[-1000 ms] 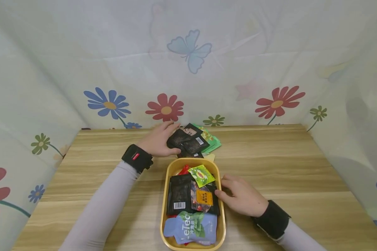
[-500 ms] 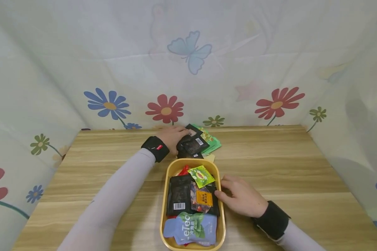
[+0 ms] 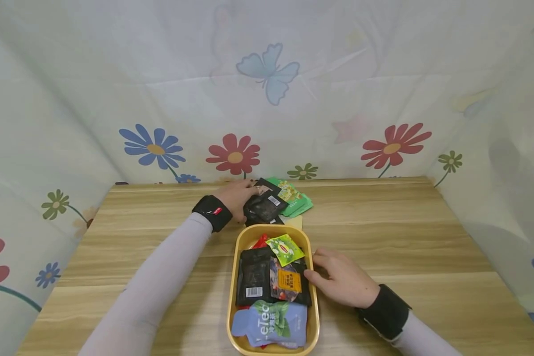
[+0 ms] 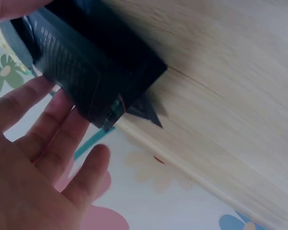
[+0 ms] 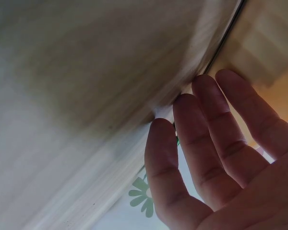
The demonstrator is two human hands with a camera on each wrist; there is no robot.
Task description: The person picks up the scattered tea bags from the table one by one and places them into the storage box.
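My left hand pinches black packets at the back of the table. In the left wrist view, the fingers lie behind a dark packet, with part of the thumb at the top left corner. A yellow tray stands near the front, filled with black sachets, a green tea sachet and a blue pouch. My right hand holds the tray's right side, thumb over the rim, fingers against its outer wall. The thumb is out of the right wrist view.
Beside the black packets lie green packets and a pale yellow piece, just behind the tray. Red packaging shows inside the tray. A flower-printed curtain rises along the back edge of the wooden table.
The left hand reached right onto the black packets, then drew back slightly left with them, baring more of the green packets. The right hand and tray stayed still.
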